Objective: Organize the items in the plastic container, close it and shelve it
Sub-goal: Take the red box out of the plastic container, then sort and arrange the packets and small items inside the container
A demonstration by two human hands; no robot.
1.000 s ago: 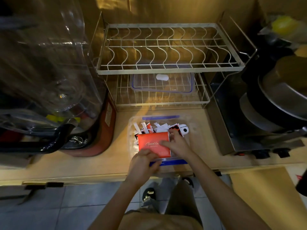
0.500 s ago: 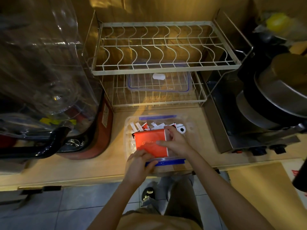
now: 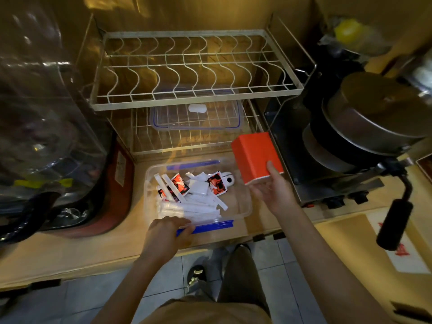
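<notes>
A clear plastic container [image 3: 244, 197] with blue clips stands open on the wooden counter, holding white sachets and red-and-black packets [image 3: 194, 190]. My right hand [image 3: 272, 191] holds a red box [image 3: 256, 156] lifted above the container's right side. My left hand [image 3: 169, 230] grips the container's near rim at the blue clip [image 3: 210, 225]. The container's clear lid [image 3: 196, 115] with a blue seal lies on the lower tier of the wire rack behind it.
A two-tier wire dish rack [image 3: 194, 94] stands at the back. A large clear water bottle and a red appliance [image 3: 117, 183] crowd the left. On the right sits a stove [image 3: 327, 183] with stacked pans and a black handle [image 3: 395, 223] sticking out.
My right hand has lifted the red box out of the container and up to the right. My left hand let go of the box and moved onto the near rim.
</notes>
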